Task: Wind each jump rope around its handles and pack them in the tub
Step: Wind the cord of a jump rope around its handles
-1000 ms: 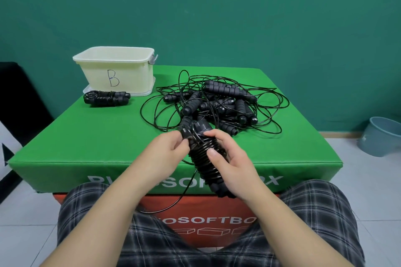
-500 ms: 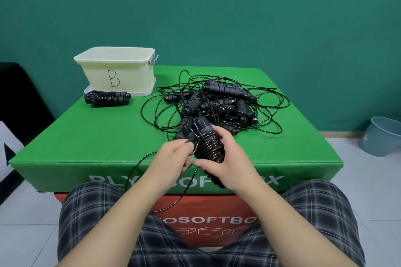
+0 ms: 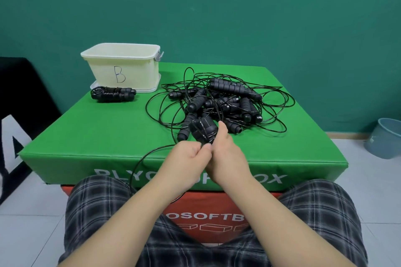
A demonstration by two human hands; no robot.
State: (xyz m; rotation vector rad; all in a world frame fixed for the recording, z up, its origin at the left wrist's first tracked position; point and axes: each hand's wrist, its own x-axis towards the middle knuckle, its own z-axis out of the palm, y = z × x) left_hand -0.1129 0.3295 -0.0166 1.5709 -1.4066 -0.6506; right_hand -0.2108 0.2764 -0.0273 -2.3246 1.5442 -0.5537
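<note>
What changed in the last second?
The right hand tipped the held handle bundle upright, away from the person. The left hand kept pinching the cord, whose slack swung left. Wound rope, tub and tangled pile stayed put.

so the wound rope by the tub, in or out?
Out. The wound rope lies on the green box top, in front of the tub. Whether the tub holds anything cannot be told.

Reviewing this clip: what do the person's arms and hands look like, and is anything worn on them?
Both forearms are bare up to the bottom edge of the view: no sleeves show. The left hand and right hand are ungloved, with no ring, watch or wristband visible. Below the arms, dark plaid shorts with pale check lines cover the lap.
</note>
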